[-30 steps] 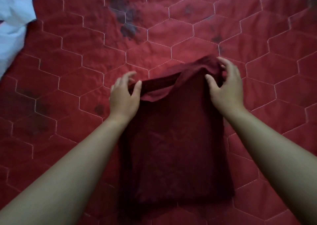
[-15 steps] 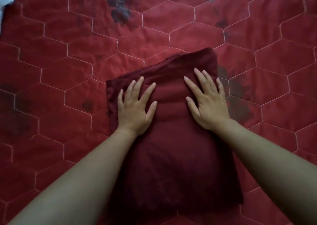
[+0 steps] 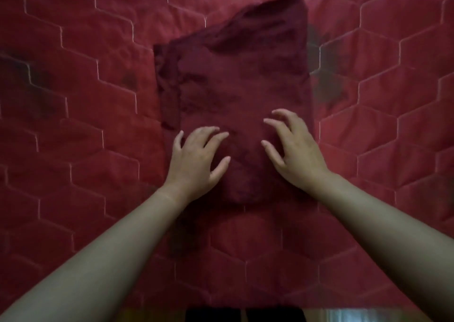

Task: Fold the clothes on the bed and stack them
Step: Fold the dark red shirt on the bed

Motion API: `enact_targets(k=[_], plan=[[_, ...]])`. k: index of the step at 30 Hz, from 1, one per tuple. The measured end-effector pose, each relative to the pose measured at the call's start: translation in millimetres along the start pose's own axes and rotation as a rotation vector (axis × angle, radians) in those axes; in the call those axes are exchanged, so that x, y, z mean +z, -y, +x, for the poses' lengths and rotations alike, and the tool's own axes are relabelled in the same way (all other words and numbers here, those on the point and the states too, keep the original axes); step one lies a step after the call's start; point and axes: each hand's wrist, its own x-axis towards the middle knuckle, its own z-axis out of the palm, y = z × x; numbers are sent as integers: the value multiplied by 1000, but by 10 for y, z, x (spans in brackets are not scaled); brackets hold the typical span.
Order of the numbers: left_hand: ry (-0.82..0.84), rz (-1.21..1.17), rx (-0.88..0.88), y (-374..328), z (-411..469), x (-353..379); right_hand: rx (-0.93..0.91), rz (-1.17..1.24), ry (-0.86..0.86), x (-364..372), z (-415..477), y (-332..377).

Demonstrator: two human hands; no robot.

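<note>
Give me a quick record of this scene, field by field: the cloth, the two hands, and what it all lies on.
cloth: dark red garment, folded into a rough rectangle, lying flat, far edge uneven
left hand: left hand at the garment's near end, fingers spread and loosely bent, gripping nothing
right hand: right hand beside it, apart from it, fingers loosely bent, gripping nothing
contact: too blurred to tell whether the fingers press or hover
surface: red bedspread with hexagon stitching and some dark patches
stack: none in view
</note>
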Motion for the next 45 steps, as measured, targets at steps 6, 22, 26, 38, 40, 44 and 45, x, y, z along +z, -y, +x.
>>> enact_targets(k=[6,22,26,38,40,44,45], plan=[[35,-47,39,-114,-739,284,-26,-27,48,304,-767,43],[-87,-166,160,258,-967,189,-91,-70,-120,356,-1014,-34],[-9,-212,171,102,-1311,-73,-40,-69,-31,96,-1321,188],[-42,-196,126,-35,-819,-935,-94,-71,15,-792,-713,369],[-86,-156,113,81,-461,-947,-131,-112,-10,-826,-273,266],[-128,-56,-4,303,97,-800,-127,-155,-21,-723,481,63],[-121,-11,-64,335,180,-726,-124,-155,-21,-666,597,32]])
